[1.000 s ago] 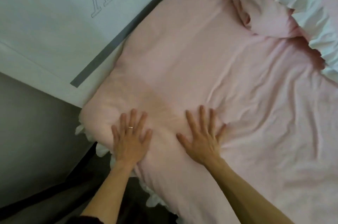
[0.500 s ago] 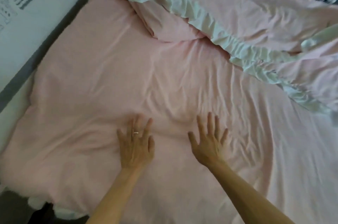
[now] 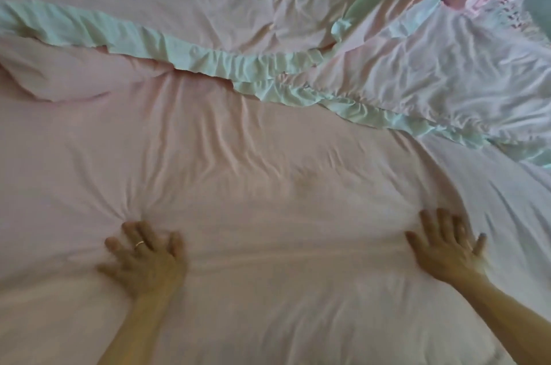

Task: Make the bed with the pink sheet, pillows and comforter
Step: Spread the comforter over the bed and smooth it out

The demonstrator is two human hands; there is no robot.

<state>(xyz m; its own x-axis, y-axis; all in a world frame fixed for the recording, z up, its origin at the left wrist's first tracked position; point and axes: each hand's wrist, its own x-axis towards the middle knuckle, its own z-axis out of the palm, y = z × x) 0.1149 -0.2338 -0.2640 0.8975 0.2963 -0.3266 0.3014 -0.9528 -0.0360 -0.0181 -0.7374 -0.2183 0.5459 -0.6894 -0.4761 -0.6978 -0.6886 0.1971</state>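
Pressing creased pink sheet [image 3: 268, 185]: flat left hand [image 3: 146, 260], right hand [image 3: 447, 248].

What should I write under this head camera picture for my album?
Two hands, left hand and right hand, press flat on pink sheet.

- Soft light falls across the pink sheet [image 3: 268, 185], brightest at right, where the comforter [image 3: 447, 72] washes out almost to white.
- The left side reads dimmer and warmer, with shallow shadows in the creases and under the white ruffle [image 3: 190, 57].
- Motion blur smears the left hand [image 3: 146, 257]; the right hand [image 3: 447, 245] is only slightly soft.
- The whole frame lacks crispness, and the wide lens bows its edges.
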